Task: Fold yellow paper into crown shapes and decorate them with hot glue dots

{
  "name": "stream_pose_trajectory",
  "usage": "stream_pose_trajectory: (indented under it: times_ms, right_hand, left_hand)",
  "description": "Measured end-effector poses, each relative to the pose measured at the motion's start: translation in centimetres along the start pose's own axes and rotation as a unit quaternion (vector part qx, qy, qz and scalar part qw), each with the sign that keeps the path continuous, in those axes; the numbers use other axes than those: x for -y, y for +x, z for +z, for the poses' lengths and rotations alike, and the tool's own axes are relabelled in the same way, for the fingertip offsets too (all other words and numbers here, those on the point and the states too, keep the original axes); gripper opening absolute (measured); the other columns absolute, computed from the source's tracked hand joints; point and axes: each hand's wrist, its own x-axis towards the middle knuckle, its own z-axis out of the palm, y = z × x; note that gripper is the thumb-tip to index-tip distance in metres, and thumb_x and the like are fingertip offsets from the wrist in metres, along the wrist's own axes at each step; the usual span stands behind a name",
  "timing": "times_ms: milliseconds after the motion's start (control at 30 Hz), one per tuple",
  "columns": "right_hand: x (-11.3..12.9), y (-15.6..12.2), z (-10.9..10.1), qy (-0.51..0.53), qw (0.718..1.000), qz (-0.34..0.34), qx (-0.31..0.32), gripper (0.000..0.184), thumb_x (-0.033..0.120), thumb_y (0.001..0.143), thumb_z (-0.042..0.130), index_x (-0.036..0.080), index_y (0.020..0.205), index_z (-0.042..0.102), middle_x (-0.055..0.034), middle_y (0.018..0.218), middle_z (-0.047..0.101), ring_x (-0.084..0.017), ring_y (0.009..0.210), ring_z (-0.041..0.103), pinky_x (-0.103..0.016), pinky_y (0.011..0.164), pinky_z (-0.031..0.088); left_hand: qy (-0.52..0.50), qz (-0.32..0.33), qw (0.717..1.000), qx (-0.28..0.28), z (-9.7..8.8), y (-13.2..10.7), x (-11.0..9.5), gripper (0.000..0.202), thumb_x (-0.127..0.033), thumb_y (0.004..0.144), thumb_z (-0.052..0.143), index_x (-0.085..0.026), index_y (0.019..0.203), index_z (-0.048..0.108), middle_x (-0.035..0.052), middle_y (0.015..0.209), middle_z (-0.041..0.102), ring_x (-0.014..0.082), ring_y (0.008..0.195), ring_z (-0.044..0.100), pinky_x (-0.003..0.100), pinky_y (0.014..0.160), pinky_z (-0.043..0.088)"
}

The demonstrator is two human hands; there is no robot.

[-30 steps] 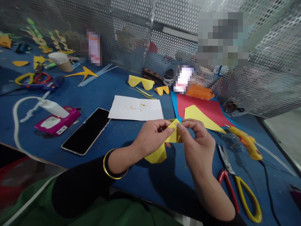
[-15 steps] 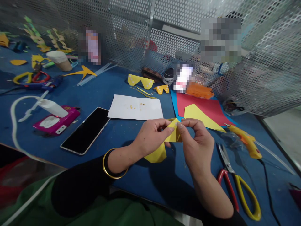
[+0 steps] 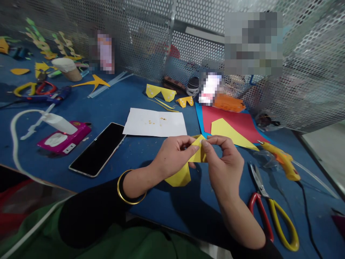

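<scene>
Between my two hands is a folded piece of yellow paper, held above the blue table near its front edge. My left hand is closed on its middle, thumb on top, and one end of the paper hangs below the palm. At the upper right, the thumb and forefinger of my right hand pinch the peaked part of the paper. The fingertips behind the paper are partly hidden. A white sheet with small yellow bits on it lies just beyond my left hand.
Scissors and a yellow glue gun lie to the right. Red card and a yellow paper piece are behind my right hand. At left are a phone and a pink power strip. Cut-paper glasses stand near the mesh.
Both hands keep their grip on the yellow paper. My right hand and forearm have shifted very slightly left; the things on the table have stayed put.
</scene>
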Motion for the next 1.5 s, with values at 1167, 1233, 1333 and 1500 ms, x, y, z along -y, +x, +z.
stream_pose_trajectory:
  times_ms: [1167,1233,1333,1500]
  right_hand:
    - [0.6,-1.4,-1.0,-0.206,0.938,-0.278,-0.023,0.023,0.015,0.090,0.056,0.024,0.110,0.061,-0.0017,0.100,0.076,-0.022,0.108,0.069,-0.049,0.113,0.036]
    - [0.6,-1.5,-1.0,-0.209,0.936,-0.283,-0.030,0.023,0.015,0.089,0.057,0.023,0.111,0.060,-0.0021,0.100,0.076,-0.023,0.108,0.069,-0.049,0.113,0.036]
    - [0.8,-1.6,-1.0,-0.205,0.933,-0.294,-0.030,0.026,0.015,0.089,0.058,0.025,0.112,0.059,-0.0014,0.101,0.076,-0.023,0.108,0.069,-0.049,0.113,0.036]
    - [0.8,-1.7,-0.8,-0.196,0.931,-0.309,-0.004,0.030,0.013,0.087,0.058,0.026,0.114,0.059,0.0002,0.103,0.077,-0.022,0.112,0.069,-0.048,0.114,0.034]
  left_hand:
    - [0.005,-0.003,1.000,-0.026,-0.4,0.2,0.0,0.016,-0.028,0.085,0.064,-0.014,0.089,0.071,0.0023,0.082,0.069,0.0081,0.057,0.061,0.021,0.054,0.057]
    - [0.001,-0.007,1.000,-0.024,-0.4,0.2,-0.1,0.017,-0.028,0.085,0.064,-0.013,0.090,0.071,0.0023,0.083,0.068,0.0077,0.056,0.061,0.021,0.055,0.057]
    - [-0.006,-0.016,1.000,-0.025,-0.3,0.1,-0.1,0.015,-0.027,0.085,0.064,-0.014,0.089,0.070,0.0015,0.080,0.068,0.0079,0.055,0.061,0.022,0.056,0.058]
    - [-0.017,-0.002,1.000,-0.023,-0.2,0.2,0.0,0.012,-0.023,0.084,0.062,-0.014,0.084,0.070,-0.0003,0.070,0.064,0.0076,0.057,0.059,0.018,0.053,0.054]
